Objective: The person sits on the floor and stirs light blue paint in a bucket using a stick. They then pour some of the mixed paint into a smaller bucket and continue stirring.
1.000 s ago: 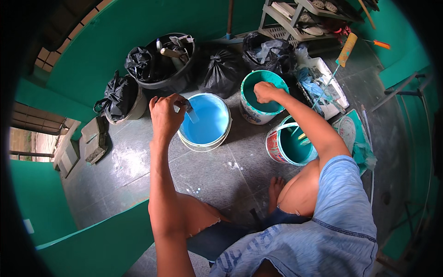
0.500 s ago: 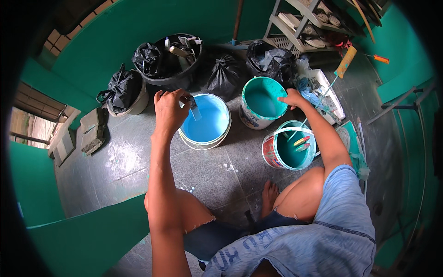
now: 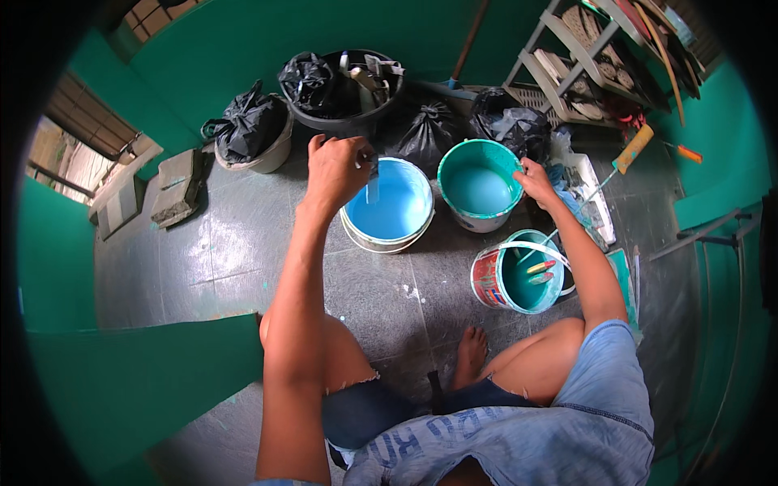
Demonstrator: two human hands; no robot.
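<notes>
My left hand [image 3: 336, 172] is closed, its fingers pinching a small translucent strip [image 3: 373, 183] with a dark upper end. The strip hangs over the left edge of a white bucket [image 3: 375, 240] of light blue paint [image 3: 399, 209]. My right hand [image 3: 535, 181] grips the right rim of a green-lined bucket [image 3: 486, 223], thumb and fingers closed over the edge. Pale blue-green liquid lies in that bucket's bottom. Nearer me stands a red-and-white bucket [image 3: 488, 277], green inside, holding brushes [image 3: 540, 267] with red and yellow handles.
Black bags [image 3: 427, 134] and a black tub [image 3: 348, 123] of tools line the back wall. A paint roller [image 3: 632, 151] leans at the right, near a white tray [image 3: 596, 194]. A shoe rack [image 3: 567, 81] stands far right; concrete blocks [image 3: 175, 189] lie left.
The view has shifted, so the buckets appear farther right. The strip in my left hand now hangs straighter. Paler liquid shows in the green-lined bucket, whose rim my right hand still grips.
</notes>
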